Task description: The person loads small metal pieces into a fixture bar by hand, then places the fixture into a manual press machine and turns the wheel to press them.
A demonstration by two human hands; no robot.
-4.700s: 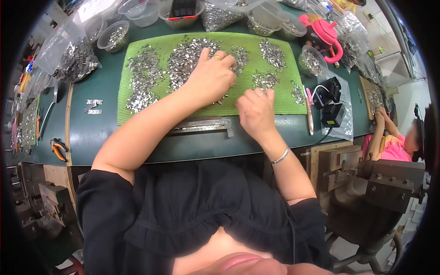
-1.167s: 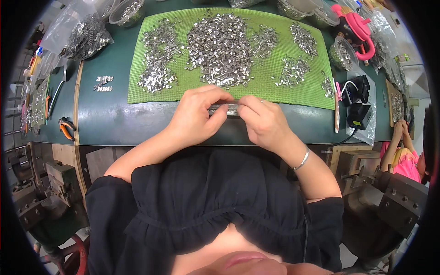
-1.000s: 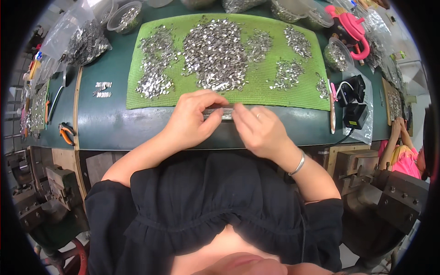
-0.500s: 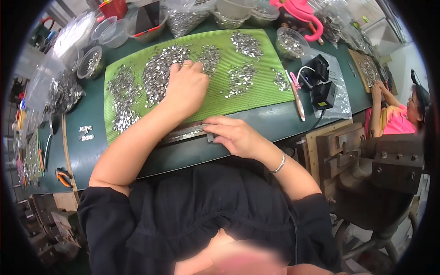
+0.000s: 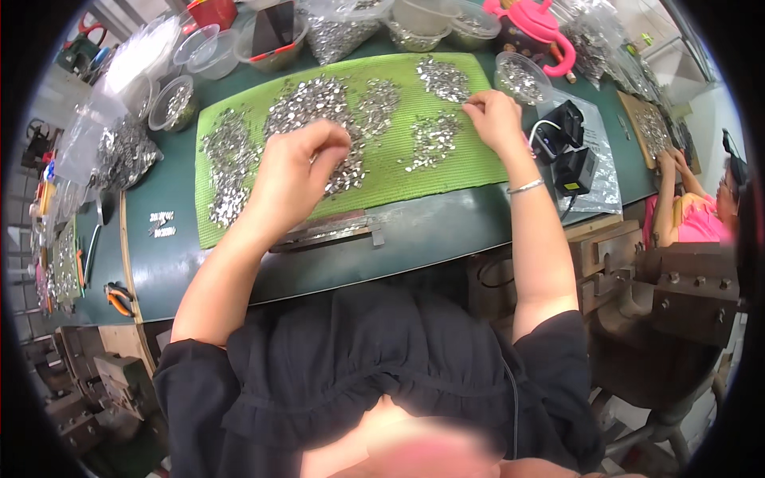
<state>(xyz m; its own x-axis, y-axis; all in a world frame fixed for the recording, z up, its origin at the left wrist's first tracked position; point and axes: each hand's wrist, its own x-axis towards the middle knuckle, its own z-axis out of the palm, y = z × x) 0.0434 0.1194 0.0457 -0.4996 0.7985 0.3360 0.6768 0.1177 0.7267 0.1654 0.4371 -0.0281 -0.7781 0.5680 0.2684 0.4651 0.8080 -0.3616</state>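
Observation:
My left hand (image 5: 295, 171) hovers over the near side of a large pile of small shiny metal pieces (image 5: 307, 102), its fingers curled toward the thumb. What it pinches, if anything, is too small to make out. My right hand (image 5: 498, 121), a bangle at its wrist, reaches to the far right pile of metal pieces (image 5: 443, 78). Its thumb and fingertips come together at that pile's right edge. Both piles lie on a green ribbed mat (image 5: 398, 179). Along the mat's near edge lies a narrow metal bar (image 5: 327, 229) with a row of small pieces on it, untouched.
Plastic tubs (image 5: 522, 78) and bags of metal pieces (image 5: 339, 36) line the back. A pink-lidded jug (image 5: 530, 32) and black devices (image 5: 572, 169) stand at right. Pliers (image 5: 119, 299) lie at left. A co-worker's hands (image 5: 671, 159) are at a board on the far right.
My right hand has left the metal bar and moved up and right to the far right pile. My left hand has drawn back toward me from the large pile.

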